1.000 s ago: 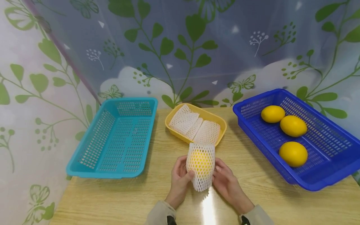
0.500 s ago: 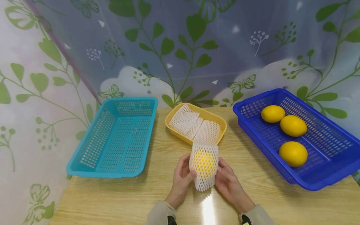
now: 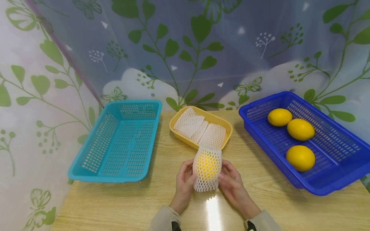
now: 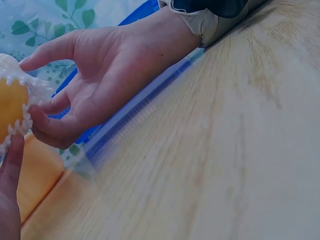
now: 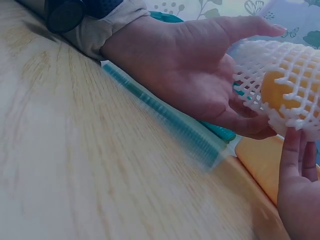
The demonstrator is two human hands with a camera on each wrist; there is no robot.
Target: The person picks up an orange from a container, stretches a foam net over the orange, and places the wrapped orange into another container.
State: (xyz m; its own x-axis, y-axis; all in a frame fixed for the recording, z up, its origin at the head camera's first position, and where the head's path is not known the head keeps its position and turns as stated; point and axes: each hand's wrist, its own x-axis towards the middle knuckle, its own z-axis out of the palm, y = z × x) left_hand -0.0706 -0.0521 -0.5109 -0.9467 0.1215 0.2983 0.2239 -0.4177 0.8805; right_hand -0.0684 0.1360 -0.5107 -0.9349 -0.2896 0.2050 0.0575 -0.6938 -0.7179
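In the head view, a yellow lemon [image 3: 207, 166] sits inside a white foam net sleeve [image 3: 206, 186], held between both hands above the table's middle. My left hand [image 3: 184, 183] grips the sleeve's left side, thumb at its edge. My right hand [image 3: 235, 189] holds the opposite side, its thumb touching the net. The right wrist view shows the left hand [image 5: 185, 70] with fingers curled under the net [image 5: 305, 100] and thumb stretched above. Seen from the left wrist, the right hand [image 4: 107, 75] has its fingertips against the net's lower edge.
A yellow tray [image 3: 226, 136] behind the hands holds several flat foam nets [image 3: 189, 123]. On the left stands a teal basket [image 3: 127, 150] with nothing in it. A blue basket [image 3: 326, 189] on the right contains 3 lemons [image 3: 300, 158]. A patterned curtain [image 3: 185, 48] hangs behind the table.
The netted lemon shifted slightly right, then back left. Its near end has risen a little and the net's lower end looks wider. The left thumb has slid toward the edge; the right thumb now shows.
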